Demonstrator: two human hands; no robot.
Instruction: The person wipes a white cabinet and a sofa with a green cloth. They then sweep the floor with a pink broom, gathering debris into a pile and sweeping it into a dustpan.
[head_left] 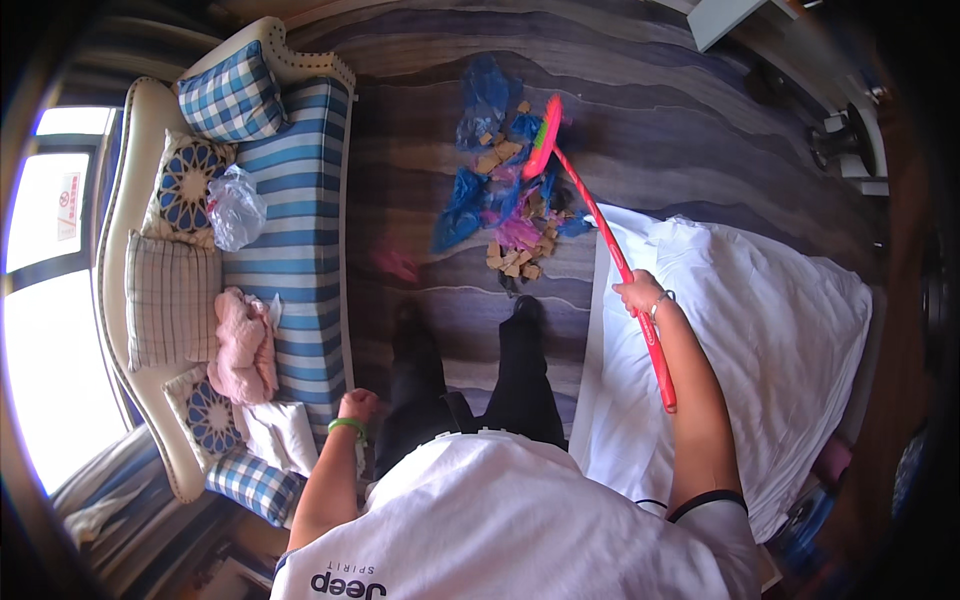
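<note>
My right hand (643, 293) is wrapped round the red handle of a broom (598, 215). The handle slants away to the far left, and its bright pink head with a green strip (543, 145) is over the litter on the patterned floor. In that litter are blue plastic bags (460, 212), brown cardboard pieces (515, 262) and pink plastic scraps (516, 232). My left hand (358, 405) hangs beside the sofa's front edge with its fingers curled in, and nothing shows in it.
To the left runs a blue-striped sofa (300, 240) with several cushions, a clear plastic bag (237, 208) and a pink cloth (243, 345). A bed with a white sheet (740, 330) borders my right side. Another pink scrap (398, 264) lies ahead of my feet.
</note>
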